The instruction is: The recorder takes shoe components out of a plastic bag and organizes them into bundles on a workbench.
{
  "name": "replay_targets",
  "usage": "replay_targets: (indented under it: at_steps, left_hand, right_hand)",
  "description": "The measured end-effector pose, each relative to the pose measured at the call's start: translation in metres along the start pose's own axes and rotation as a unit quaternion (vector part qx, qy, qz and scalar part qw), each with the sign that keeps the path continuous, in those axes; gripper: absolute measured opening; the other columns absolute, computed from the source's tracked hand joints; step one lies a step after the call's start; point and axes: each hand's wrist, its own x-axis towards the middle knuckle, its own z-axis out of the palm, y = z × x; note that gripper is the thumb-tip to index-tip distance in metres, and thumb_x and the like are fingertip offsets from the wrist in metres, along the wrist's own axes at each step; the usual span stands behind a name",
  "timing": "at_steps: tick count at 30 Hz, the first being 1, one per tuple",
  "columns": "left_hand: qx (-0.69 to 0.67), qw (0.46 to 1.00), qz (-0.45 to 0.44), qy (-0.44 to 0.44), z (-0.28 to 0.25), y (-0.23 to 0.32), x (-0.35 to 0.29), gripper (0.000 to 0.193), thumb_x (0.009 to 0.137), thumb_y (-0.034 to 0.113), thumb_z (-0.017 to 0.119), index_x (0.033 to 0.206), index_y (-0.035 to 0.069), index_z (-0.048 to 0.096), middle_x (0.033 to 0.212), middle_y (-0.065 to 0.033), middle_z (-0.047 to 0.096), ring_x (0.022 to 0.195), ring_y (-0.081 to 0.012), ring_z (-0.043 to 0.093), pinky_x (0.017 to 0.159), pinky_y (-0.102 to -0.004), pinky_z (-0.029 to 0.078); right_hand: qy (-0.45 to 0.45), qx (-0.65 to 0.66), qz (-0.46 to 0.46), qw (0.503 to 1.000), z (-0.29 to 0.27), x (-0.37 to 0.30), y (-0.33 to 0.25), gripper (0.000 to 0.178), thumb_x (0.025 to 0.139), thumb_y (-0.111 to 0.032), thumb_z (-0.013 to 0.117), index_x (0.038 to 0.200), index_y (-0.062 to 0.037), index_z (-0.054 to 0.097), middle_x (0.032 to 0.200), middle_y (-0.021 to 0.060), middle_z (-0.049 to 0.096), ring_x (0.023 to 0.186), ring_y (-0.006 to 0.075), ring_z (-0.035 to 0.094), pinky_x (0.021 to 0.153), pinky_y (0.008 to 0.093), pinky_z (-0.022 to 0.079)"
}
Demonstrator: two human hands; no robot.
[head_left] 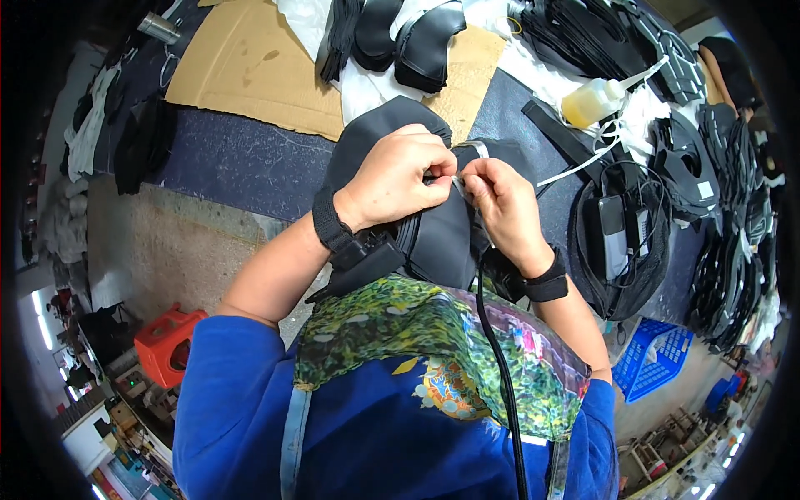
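A stack of black, sheet-like cut pieces (pixel 437 237) lies in front of me at the table's edge, with more black pieces (pixel 375 133) under and behind my hands. A narrow white strip (pixel 478 149) runs over the bundle on the right. My left hand (pixel 404 175) is closed, thumb and index finger pinched together above the stack. My right hand (pixel 508 204) pinches close beside it, the fingertips almost touching. A small pale end of strip shows between the fingertips; the fingers hide most of it.
Brown cardboard (pixel 267 71) lies on the dark table (pixel 225 158), with black pieces (pixel 429 46) on it. Right are a bottle of yellow liquid (pixel 593 102), white strips (pixel 583 167), and a black mesh basket (pixel 625 292) holding devices and cables. A red stool (pixel 167 346) and blue basket (pixel 654 358) stand below.
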Motion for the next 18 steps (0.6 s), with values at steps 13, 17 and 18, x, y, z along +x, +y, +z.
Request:
replay_targets:
  at_steps: [13, 17, 18]
  left_hand:
    - [-0.036, 0.998, 0.022, 0.053, 0.008, -0.005, -0.006, 0.009, 0.061, -0.001, 0.060, 0.067, 0.003, 0.054, 0.063, -0.0044, 0.052, 0.064, -0.0190, 0.049, 0.061, -0.0290, 0.040]
    - [-0.052, 0.998, 0.007, 0.034, 0.007, -0.007, -0.007, 0.009, 0.065, 0.001, 0.061, 0.070, 0.003, 0.054, 0.065, -0.0040, 0.051, 0.065, -0.0176, 0.048, 0.063, -0.0278, 0.039]
    - [-0.065, 0.998, -0.006, 0.018, 0.007, -0.007, -0.007, 0.008, 0.066, 0.001, 0.061, 0.071, 0.002, 0.054, 0.065, -0.0037, 0.051, 0.065, -0.0169, 0.048, 0.064, -0.0273, 0.038]
  right_hand:
    - [-0.032, -0.065, -0.065, 0.995, -0.009, 0.009, -0.011, 0.009, 0.074, -0.010, 0.058, 0.078, -0.0025, 0.057, 0.072, 0.0115, 0.056, 0.069, 0.0288, 0.056, 0.061, 0.0345, 0.044]
    - [-0.053, -0.064, -0.088, 0.993, -0.013, 0.014, -0.008, 0.009, 0.073, -0.010, 0.058, 0.077, -0.0021, 0.057, 0.072, 0.0115, 0.056, 0.068, 0.0290, 0.056, 0.061, 0.0350, 0.044]
    - [-0.065, -0.071, -0.094, 0.991, -0.015, 0.016, -0.008, 0.009, 0.073, -0.010, 0.058, 0.077, -0.0019, 0.057, 0.072, 0.0118, 0.056, 0.068, 0.0293, 0.056, 0.061, 0.0353, 0.044]
